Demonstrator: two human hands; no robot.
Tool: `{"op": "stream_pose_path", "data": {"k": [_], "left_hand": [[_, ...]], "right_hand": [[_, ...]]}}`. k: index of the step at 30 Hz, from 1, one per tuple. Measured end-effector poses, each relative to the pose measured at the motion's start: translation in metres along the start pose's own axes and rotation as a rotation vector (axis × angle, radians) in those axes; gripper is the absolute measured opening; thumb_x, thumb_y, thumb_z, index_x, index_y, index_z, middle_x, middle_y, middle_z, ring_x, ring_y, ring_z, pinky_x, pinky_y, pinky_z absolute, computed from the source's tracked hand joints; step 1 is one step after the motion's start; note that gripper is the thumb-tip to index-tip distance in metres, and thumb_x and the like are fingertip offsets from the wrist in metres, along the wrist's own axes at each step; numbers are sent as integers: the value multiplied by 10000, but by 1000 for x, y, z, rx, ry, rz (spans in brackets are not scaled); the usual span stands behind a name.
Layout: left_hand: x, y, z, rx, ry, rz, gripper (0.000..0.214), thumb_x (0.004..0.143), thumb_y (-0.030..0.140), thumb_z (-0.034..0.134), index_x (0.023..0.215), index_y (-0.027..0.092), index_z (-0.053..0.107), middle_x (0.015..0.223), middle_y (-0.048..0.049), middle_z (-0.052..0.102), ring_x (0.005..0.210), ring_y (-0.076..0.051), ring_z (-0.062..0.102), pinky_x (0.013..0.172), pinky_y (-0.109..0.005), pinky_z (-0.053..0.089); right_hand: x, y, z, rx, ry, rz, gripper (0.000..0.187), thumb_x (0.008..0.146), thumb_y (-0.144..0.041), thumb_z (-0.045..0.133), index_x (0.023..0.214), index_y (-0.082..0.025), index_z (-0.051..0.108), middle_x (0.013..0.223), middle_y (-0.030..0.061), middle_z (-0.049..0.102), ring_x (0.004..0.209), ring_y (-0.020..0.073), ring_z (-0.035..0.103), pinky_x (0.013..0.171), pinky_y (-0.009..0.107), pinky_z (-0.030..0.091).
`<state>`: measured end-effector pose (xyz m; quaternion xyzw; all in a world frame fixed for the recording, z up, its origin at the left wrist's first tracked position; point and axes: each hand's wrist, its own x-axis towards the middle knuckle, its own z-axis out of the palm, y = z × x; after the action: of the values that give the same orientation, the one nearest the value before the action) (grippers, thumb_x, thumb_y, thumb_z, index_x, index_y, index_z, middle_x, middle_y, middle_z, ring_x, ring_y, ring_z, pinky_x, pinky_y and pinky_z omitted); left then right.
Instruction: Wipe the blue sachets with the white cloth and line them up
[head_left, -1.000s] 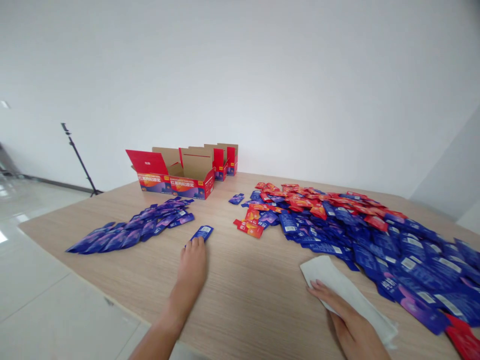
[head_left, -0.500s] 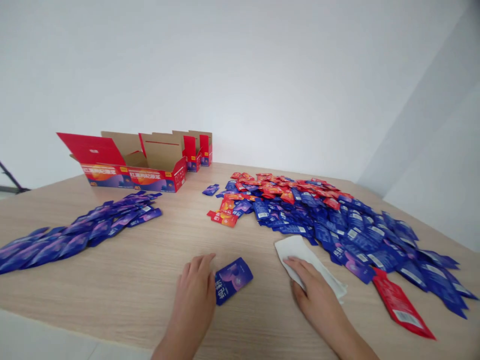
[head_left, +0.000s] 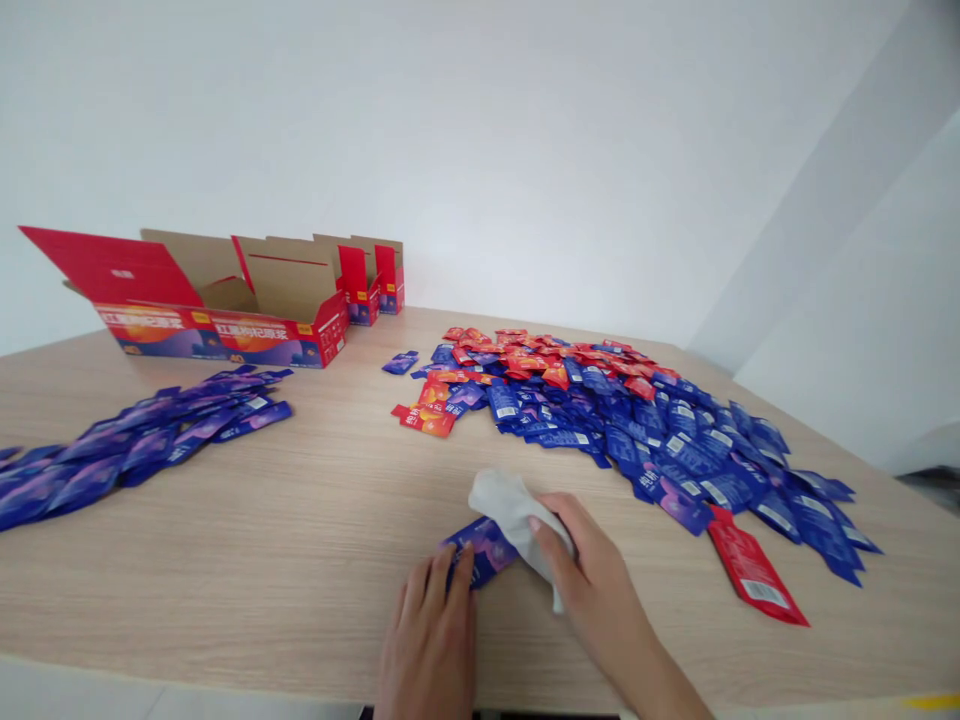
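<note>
My left hand [head_left: 431, 620] lies flat with its fingertips pressing on the near end of a blue-purple sachet [head_left: 495, 548] on the table. Its fingers are stretched out over the sachet rather than wrapped round it. In my right hand [head_left: 581, 560] a white cloth [head_left: 514, 515] is bunched between thumb and fingers. The cloth lies over the sachet's far right end and covers part of it. My two hands are close together but apart.
A heap of blue sachets [head_left: 622, 410] with red sachets [head_left: 525, 355] spreads at the right; a larger red pouch [head_left: 754, 565] lies at its near end. Overlapping blue sachets [head_left: 135, 440] form a row at left. Open red cartons [head_left: 247, 340] stand behind on the wooden table [head_left: 330, 500].
My right hand has gathered up the cloth and brought it left onto the sachet. My left hand has moved from beside the sachet onto its near end. The view has shifted slightly.
</note>
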<state>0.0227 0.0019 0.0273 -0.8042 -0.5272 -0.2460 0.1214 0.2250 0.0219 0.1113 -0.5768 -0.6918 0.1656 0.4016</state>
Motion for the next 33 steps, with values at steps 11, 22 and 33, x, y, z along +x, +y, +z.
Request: {"op": "stream_pose_path", "data": {"k": [11,22,33], "left_hand": [[-40,7,42,298,81,150,574,872,218,483,1418,46,528,1446,-166,609,1338,-266,567,1082,-376,513],[-37,11,60,186,175,89,558,928,346,520,1435,114,550,1413,-99,648,1298,-232,599,1025,-331,538],[-25,16,44,206,249,78,598,927,320,537,1456,45,492,1446,-125,618,1316,-252,581,1029,-335,511]], "right_hand": [[-21,1,59,-134,-292,-355,605,938,-60,455,1529,-192,472,1572,90,530,1495,210,428,1248,466,375],[8,48,32,-178,-81,-127,493,1050,-211,377,1520,-194,525,1516,118,584,1413,253,543,1194,519,440],[11,53,39,-200,-133,-172,494,1006,-144,389,1455,-159,595,1489,138,607,1393,262,564,1191,532,442]]}}
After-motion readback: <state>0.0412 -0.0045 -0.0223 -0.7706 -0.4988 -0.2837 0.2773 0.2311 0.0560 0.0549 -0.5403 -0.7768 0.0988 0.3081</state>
